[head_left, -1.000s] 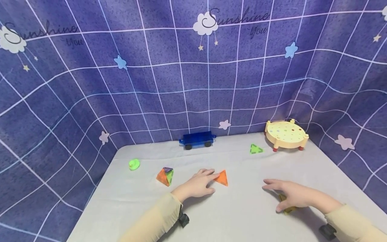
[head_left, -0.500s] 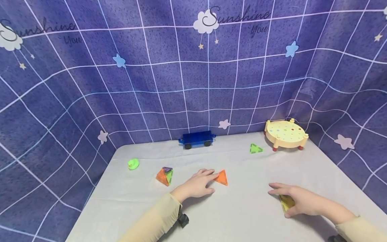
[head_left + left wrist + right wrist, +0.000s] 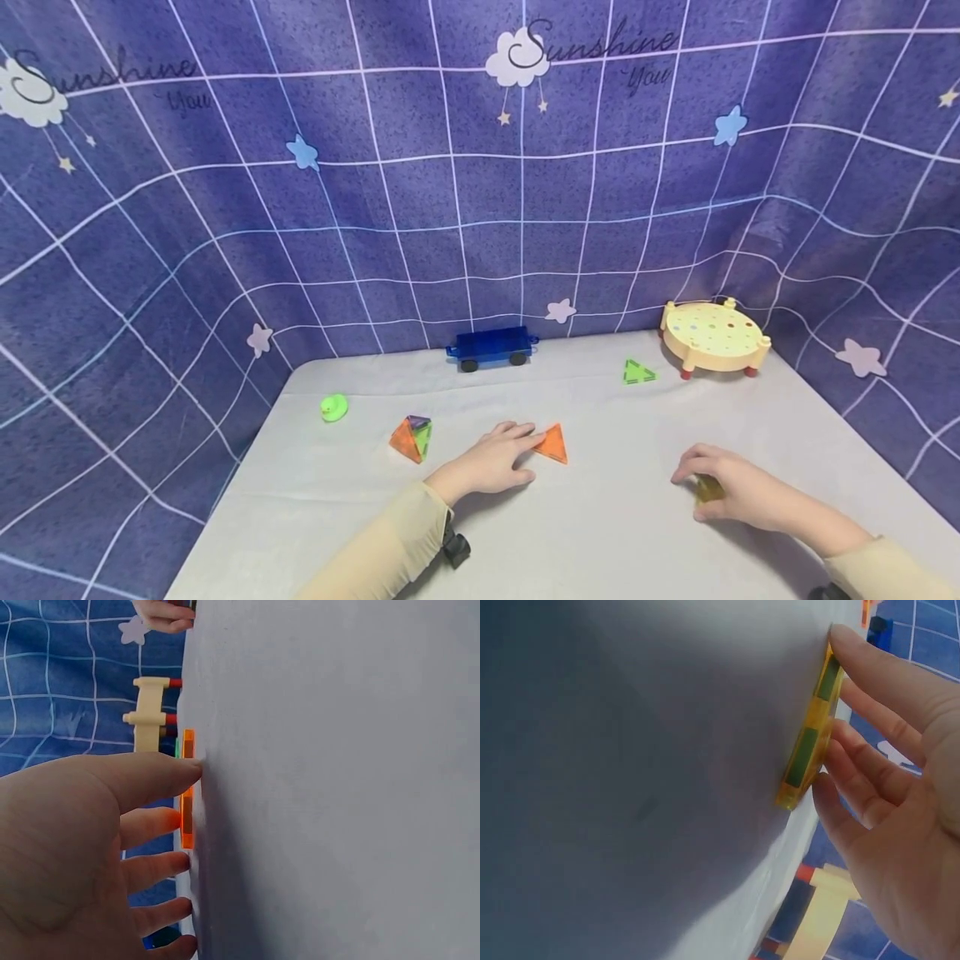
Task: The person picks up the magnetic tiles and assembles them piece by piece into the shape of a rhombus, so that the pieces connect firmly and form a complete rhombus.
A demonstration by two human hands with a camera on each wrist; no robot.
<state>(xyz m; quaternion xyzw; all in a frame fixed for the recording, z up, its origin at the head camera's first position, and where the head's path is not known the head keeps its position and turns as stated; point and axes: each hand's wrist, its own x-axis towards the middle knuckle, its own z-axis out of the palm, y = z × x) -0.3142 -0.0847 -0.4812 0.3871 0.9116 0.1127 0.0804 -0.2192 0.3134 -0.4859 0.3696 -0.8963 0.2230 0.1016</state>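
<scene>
In the head view my left hand (image 3: 487, 460) rests low over the table, fingers stretched out, with fingertips at the left edge of an orange triangular magnetic tile (image 3: 555, 444) lying flat. The left wrist view has that orange tile (image 3: 187, 825) edge-on behind the thumb. Over to the right, my right hand (image 3: 750, 492) holds a yellow magnetic tile (image 3: 708, 490) with curled fingers, partly covering it. Seen from the right wrist, the thumb is at one end of the yellow tile (image 3: 810, 739) and fingertips lie along its far side, close to the table surface.
Left of the left hand sits a small orange, green and purple tile pyramid (image 3: 408, 440), then a green toy duck (image 3: 333, 407). At the back are a blue wheeled wagon (image 3: 492, 346), a green triangular tile (image 3: 638, 372) and a round yellow stool-like toy (image 3: 714, 337). Patterned curtains enclose the table (image 3: 300, 500).
My right hand has shifted slightly right, and its fingers have curled in around the yellow tile. The left hand and the orange tile have stayed put.
</scene>
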